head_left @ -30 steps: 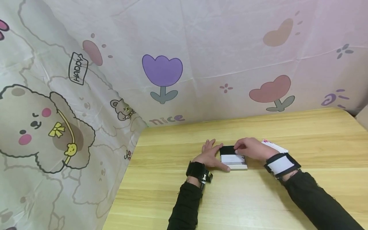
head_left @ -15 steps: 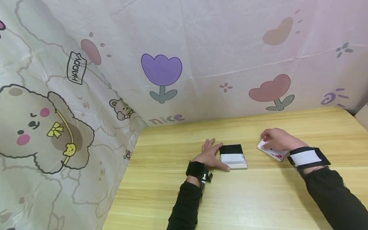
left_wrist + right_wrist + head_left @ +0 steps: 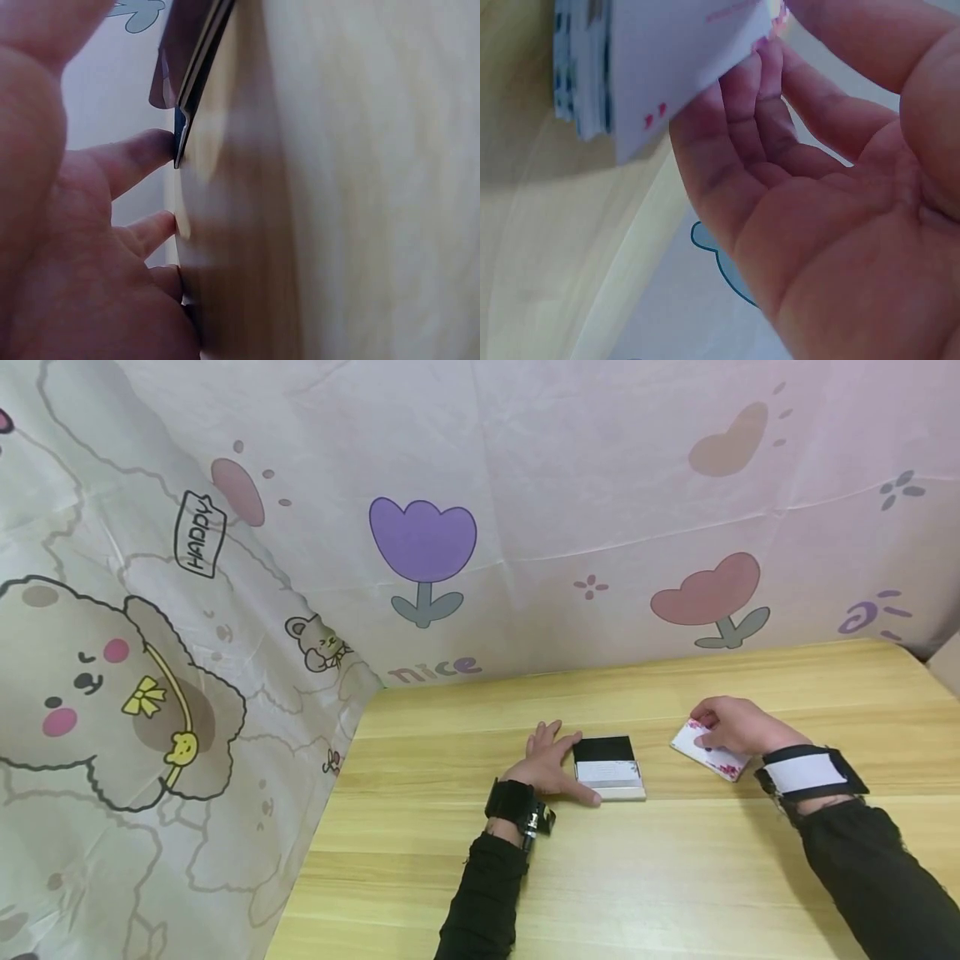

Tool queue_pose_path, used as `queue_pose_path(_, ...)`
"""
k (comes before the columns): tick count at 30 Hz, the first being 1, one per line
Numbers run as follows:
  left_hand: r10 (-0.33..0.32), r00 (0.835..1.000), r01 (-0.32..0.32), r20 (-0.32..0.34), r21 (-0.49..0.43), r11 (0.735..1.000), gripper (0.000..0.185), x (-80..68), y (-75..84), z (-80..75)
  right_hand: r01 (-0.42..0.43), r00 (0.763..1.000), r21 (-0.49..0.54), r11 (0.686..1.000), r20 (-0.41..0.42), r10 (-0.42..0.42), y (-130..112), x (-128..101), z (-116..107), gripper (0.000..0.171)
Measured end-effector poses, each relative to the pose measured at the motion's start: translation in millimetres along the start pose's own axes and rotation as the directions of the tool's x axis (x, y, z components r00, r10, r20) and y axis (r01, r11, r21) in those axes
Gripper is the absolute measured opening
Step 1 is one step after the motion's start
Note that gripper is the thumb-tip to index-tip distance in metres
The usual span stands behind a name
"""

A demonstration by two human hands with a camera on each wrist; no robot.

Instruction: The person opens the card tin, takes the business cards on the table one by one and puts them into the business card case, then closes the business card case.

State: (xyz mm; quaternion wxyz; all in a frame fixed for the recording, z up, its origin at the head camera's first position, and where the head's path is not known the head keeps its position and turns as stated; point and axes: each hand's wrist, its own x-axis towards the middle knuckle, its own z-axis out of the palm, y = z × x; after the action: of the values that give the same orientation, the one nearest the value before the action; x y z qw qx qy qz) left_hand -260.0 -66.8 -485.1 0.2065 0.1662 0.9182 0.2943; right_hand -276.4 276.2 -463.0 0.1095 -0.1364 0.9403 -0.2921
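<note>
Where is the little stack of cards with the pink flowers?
In the head view the stack of cards lies on the wooden table, right of the black card case, under the fingers of the right hand.

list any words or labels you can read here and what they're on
"HAPPY", in a black-outlined tag printed on the cloth
"nice", in pastel letters low on the cloth, just above the table
Print on the card case by the left hand: too small to read
Cards under the right hand: pattern only, nothing readable
</note>
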Motion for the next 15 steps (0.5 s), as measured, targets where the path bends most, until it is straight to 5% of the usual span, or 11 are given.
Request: queue_pose_path(15,0.003,1.0,-0.003,-0.002,0.0,1.0,0.114,0.3,-0.5,-0.5,-0.018,0.999,0.023,1.0,-0.035,0.019,2.3,1.6,-2.2,0.035)
